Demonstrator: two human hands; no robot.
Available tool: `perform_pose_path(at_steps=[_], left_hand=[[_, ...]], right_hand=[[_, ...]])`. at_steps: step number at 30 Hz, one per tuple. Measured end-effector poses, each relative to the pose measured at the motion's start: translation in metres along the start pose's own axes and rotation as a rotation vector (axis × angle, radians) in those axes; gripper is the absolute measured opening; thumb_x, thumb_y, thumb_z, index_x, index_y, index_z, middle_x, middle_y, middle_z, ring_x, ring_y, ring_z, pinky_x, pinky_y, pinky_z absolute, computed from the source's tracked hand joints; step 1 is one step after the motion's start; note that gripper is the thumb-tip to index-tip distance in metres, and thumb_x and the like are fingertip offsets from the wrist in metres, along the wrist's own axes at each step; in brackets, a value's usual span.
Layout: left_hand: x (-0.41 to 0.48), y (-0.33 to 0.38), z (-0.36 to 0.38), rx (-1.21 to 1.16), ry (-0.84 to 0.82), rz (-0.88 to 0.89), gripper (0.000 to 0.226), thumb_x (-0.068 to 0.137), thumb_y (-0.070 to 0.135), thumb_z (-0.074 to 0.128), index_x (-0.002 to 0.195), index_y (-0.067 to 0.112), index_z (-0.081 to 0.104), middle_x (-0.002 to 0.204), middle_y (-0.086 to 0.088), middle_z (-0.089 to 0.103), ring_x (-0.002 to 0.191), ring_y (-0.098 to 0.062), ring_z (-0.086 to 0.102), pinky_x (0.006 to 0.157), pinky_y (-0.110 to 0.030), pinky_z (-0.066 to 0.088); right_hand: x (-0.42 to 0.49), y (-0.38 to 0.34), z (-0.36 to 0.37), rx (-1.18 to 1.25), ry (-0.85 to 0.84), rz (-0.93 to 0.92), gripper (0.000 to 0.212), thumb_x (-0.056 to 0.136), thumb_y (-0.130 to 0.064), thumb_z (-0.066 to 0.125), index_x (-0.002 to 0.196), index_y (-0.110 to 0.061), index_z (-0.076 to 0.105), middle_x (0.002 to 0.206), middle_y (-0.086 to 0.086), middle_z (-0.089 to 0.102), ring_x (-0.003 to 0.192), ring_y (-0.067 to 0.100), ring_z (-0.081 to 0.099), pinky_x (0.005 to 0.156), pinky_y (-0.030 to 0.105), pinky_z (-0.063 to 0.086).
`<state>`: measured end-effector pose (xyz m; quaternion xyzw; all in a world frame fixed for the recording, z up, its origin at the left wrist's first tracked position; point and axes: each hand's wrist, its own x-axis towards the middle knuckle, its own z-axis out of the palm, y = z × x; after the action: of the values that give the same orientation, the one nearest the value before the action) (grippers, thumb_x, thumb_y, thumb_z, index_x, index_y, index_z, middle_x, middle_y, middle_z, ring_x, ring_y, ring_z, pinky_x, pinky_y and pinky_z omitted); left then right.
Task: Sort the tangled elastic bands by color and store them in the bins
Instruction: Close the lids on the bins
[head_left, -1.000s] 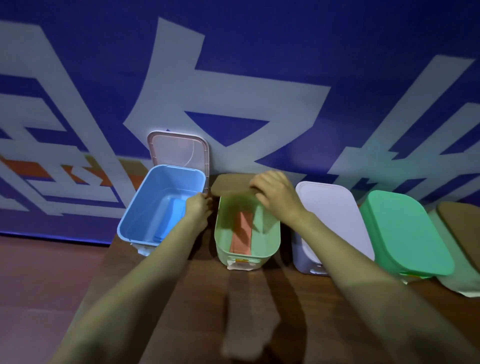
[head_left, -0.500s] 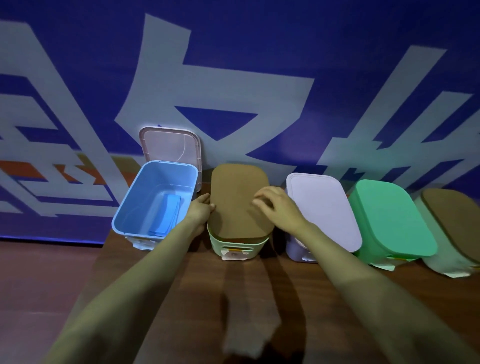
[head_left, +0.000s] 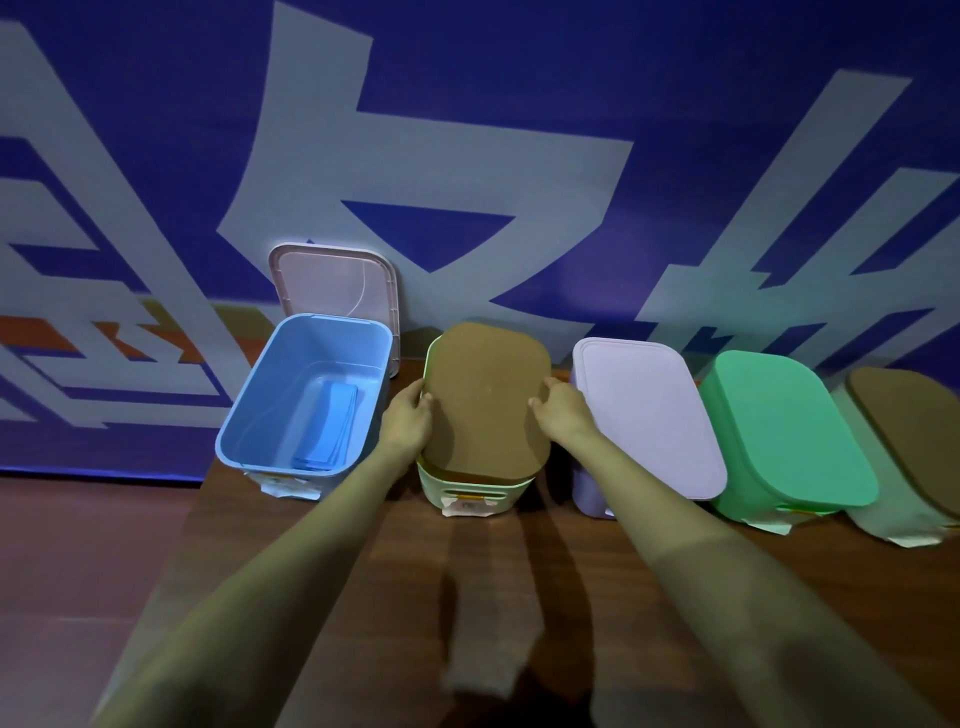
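Gripping the brown lid (head_left: 485, 400) by its side edges, left hand (head_left: 410, 422) and right hand (head_left: 565, 417) hold it atop the pale green bin (head_left: 475, 494) between them.

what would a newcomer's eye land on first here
The left hand and right hand grip the side edges of a brown lid laid on the pale green bin, second from the left in the row. Left of it, the open blue bin holds a flat stack of blue strips, with a pink lid leaning on the big blue-and-white banner behind.

Bare forearms (head_left: 311, 545) — bare hands (head_left: 410, 422)
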<state>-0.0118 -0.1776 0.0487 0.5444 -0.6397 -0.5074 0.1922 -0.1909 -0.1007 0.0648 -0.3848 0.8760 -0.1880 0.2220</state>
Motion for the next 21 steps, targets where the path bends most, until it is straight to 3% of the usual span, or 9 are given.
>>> perform_pose_path(at_steps=[5,11,16,21], left_hand=[[0.002,0.002,0.005,-0.141,-0.036,-0.056,0.048,0.1,0.024,0.041,0.146,0.017,0.03,0.148,-0.004,0.038,0.133,-0.025,0.039,0.111,-0.045,0.033],[0.0,0.008,-0.001,-0.353,0.036,-0.083,0.05,0.096,0.02,0.048,0.144,0.015,0.033,0.141,-0.006,0.044,0.125,-0.025,0.046,0.107,-0.042,0.039],[-0.003,0.001,-0.004,-0.347,0.026,-0.17,0.051,0.097,0.022,0.046,0.145,0.016,0.03,0.142,-0.006,0.044,0.125,-0.025,0.046,0.106,-0.044,0.039],[-0.012,-0.006,-0.002,-0.208,-0.043,-0.141,0.052,0.099,0.023,0.043,0.147,0.016,0.025,0.146,-0.006,0.039,0.13,-0.026,0.041,0.108,-0.041,0.036]], right_hand=[[-0.005,-0.004,0.0,0.036,0.029,-0.021,0.043,0.095,-0.019,0.049,0.135,-0.003,0.043,0.134,0.017,0.051,0.121,0.034,0.049,0.096,0.033,0.041],[0.0,-0.028,-0.009,0.026,0.064,-0.021,0.05,0.093,-0.035,0.053,0.132,-0.005,0.047,0.131,0.015,0.054,0.117,0.034,0.053,0.095,0.036,0.044],[-0.002,-0.041,-0.013,-0.017,0.04,-0.053,0.055,0.091,-0.04,0.055,0.135,-0.009,0.044,0.137,0.013,0.047,0.12,0.031,0.051,0.095,0.036,0.045],[-0.011,-0.038,-0.014,-0.13,0.062,-0.11,0.056,0.092,-0.039,0.055,0.137,-0.009,0.04,0.135,0.018,0.043,0.116,0.032,0.052,0.092,0.033,0.045]])
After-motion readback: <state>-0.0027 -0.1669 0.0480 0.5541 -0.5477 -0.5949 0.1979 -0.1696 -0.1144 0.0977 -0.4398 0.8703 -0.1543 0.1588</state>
